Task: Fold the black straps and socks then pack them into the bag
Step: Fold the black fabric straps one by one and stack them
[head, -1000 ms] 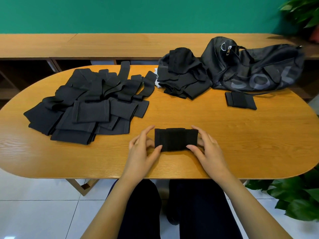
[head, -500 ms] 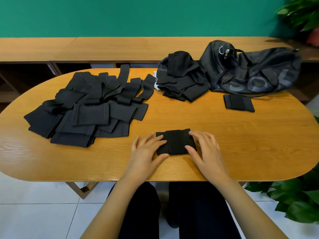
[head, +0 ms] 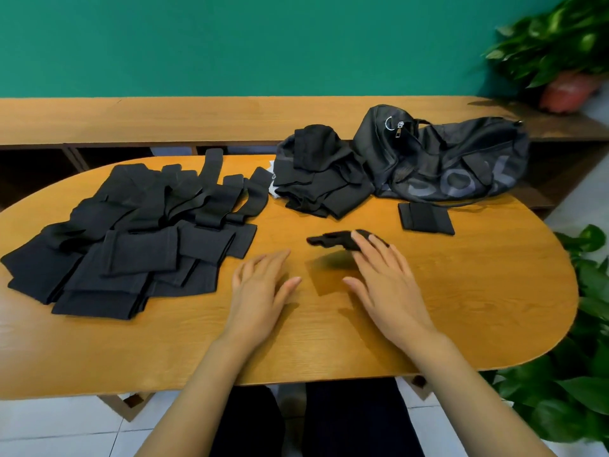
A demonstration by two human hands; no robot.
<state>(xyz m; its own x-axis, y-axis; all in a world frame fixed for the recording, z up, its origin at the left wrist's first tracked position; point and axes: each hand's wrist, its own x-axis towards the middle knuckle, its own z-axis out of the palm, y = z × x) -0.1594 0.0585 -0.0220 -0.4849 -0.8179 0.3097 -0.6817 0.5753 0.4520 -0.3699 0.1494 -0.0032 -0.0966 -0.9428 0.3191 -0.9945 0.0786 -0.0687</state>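
A folded black strap [head: 333, 240] hangs blurred just above the wooden table [head: 478, 291], with its shadow on the wood below. The straight fingers of my right hand [head: 385, 282] touch the strap's right end. To the left, my left hand [head: 260, 288] hovers flat, fingers spread, holding nothing. A big pile of unfolded black straps [head: 138, 232] covers the table's left side. Black socks [head: 316, 173] are heaped at the back centre. The black bag [head: 461, 159] lies at the back right, and another folded strap [head: 425, 219] lies in front of it.
A long wooden bench [head: 164, 118] runs behind the table under a green wall. Potted plants stand at the back right [head: 560, 51] and beside the table's right end [head: 580, 374]. My legs are under the near edge.
The folded strap has left the spot under both hands and moved up and away toward the bag. My left hand has let go of it and my right hand has reached forward.
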